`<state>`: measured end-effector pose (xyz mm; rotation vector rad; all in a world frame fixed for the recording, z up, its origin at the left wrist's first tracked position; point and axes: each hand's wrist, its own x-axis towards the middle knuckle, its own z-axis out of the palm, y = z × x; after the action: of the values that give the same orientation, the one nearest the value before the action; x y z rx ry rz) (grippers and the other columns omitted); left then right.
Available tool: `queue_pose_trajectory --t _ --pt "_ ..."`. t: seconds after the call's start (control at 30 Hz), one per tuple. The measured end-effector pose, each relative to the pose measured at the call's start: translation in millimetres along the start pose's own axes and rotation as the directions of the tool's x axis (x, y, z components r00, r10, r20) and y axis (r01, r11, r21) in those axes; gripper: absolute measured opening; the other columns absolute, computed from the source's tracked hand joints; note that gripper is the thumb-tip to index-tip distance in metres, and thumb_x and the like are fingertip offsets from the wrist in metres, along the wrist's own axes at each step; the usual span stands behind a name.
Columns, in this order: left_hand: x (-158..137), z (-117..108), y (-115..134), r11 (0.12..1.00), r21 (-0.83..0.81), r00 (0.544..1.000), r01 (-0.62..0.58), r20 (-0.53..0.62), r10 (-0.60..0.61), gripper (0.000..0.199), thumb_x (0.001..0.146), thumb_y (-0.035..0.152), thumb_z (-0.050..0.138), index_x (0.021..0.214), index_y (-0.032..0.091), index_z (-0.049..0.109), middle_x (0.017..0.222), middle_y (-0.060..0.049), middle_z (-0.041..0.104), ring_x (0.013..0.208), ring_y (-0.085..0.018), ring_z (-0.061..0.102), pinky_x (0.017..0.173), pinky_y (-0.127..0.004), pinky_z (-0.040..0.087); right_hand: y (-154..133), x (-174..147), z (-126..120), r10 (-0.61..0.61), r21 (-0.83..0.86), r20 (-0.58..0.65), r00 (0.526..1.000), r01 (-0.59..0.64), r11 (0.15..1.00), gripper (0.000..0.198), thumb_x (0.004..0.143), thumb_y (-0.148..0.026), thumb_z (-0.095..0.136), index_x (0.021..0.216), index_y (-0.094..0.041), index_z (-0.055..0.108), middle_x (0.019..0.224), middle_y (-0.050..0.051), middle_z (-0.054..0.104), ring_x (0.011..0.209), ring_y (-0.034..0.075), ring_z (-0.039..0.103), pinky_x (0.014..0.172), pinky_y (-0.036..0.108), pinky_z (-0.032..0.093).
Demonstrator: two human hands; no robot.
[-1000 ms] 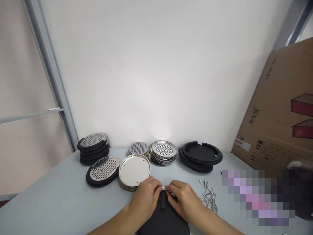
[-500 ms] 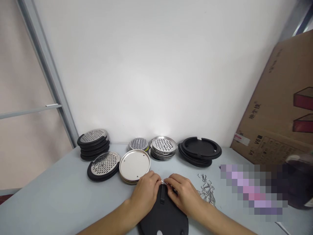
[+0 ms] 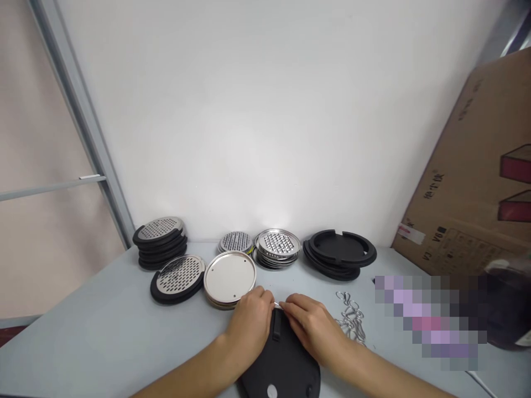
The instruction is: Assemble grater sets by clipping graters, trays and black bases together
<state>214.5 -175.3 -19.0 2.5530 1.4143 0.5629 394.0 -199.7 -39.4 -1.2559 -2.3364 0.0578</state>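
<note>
My left hand (image 3: 254,316) and my right hand (image 3: 309,320) face each other at the far end of a black plastic board (image 3: 286,362). Between their closed fingertips shows a thin metal wire loop (image 3: 277,303), pinched from both sides; most of it is hidden by the fingers. The board has a raised slotted strip (image 3: 276,325) near that end and a pale round spot lower down. To the right of my right hand lies a loose heap of similar wire loops (image 3: 352,318).
Behind my left hand stands a stack of round metal plates (image 3: 230,276). Black-rimmed grater discs (image 3: 177,279) lie left, with a taller stack (image 3: 160,240) behind. Metal grater discs (image 3: 277,246) and black holders (image 3: 340,249) line the wall. A cardboard box (image 3: 477,166) stands right.
The view has shifted slightly. Both hands remain at the board's far end with the wire loop between them, its visible part now slanting a little more.
</note>
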Motion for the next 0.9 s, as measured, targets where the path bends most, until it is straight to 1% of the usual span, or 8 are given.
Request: queue_pose_trajectory --t 0.23,0.33,0.47,0.67,0.8,0.9 --pt "-3.1 0.6 4.9 0.999 0.045 0.999 -0.001 0.036 0.000 0.029 0.095 0.012 0.034 0.089 0.015 0.062 0.090 -0.009 0.062 0.083 -0.021 0.059 0.076 -0.032 0.043 1.9 -2.4 6.2 0.021 0.043 -0.065 0.998 -0.019 0.999 0.025 0.093 -0.014 0.041 0.089 -0.016 0.066 0.082 0.008 0.063 0.076 0.020 0.061 0.069 0.029 0.048" --pt "-4.8 2.3 5.3 0.999 0.046 1.000 -0.002 0.022 0.001 0.028 0.095 0.011 0.035 0.087 0.015 0.061 0.089 -0.008 0.062 0.082 -0.020 0.059 0.075 -0.032 0.044 1.4 -2.5 7.3 0.027 0.048 -0.074 0.997 -0.023 0.999 0.025 0.093 -0.014 0.041 0.087 -0.016 0.065 0.081 0.008 0.062 0.074 0.019 0.060 0.068 0.028 0.047" --pt "-6.3 3.8 5.5 0.999 0.039 1.000 -0.026 0.010 0.026 0.028 0.094 0.009 0.037 0.084 0.015 0.062 0.088 -0.007 0.062 0.081 -0.020 0.058 0.075 -0.032 0.045 -0.5 -4.2 8.8 0.042 0.052 -0.087 0.995 -0.038 0.998 0.023 0.090 -0.012 0.043 0.080 -0.016 0.063 0.078 0.007 0.061 0.072 0.018 0.058 0.066 0.028 0.046" --pt "-7.3 7.2 6.4 0.992 0.091 0.996 -0.085 -0.004 0.086 0.030 0.093 0.007 0.036 0.082 0.014 0.064 0.085 -0.006 0.062 0.081 -0.020 0.058 0.077 -0.034 0.048 0.9 -5.2 10.0 0.050 0.062 -0.075 0.996 -0.046 0.997 0.021 0.087 -0.008 0.044 0.076 -0.017 0.060 0.077 0.006 0.059 0.071 0.018 0.056 0.065 0.028 0.043" --pt "-9.5 8.6 6.3 0.982 0.131 0.991 -0.135 0.018 0.134 0.029 0.091 0.004 0.038 0.086 0.013 0.065 0.087 -0.007 0.063 0.083 -0.021 0.059 0.079 -0.036 0.049 1.5 -7.2 9.5 0.063 0.085 -0.069 0.996 -0.057 0.995 0.020 0.086 -0.007 0.043 0.075 -0.018 0.057 0.079 0.006 0.058 0.071 0.018 0.056 0.065 0.028 0.043" --pt "-10.3 8.9 6.4 0.977 0.158 0.990 -0.142 0.029 0.140 0.028 0.090 0.003 0.040 0.088 0.013 0.066 0.087 -0.008 0.064 0.085 -0.022 0.060 0.080 -0.036 0.050 0.8 -8.3 9.9 0.071 0.086 -0.071 0.995 -0.064 0.994 0.019 0.084 -0.006 0.044 0.075 -0.018 0.055 0.079 0.005 0.056 0.070 0.018 0.054 0.064 0.027 0.041"
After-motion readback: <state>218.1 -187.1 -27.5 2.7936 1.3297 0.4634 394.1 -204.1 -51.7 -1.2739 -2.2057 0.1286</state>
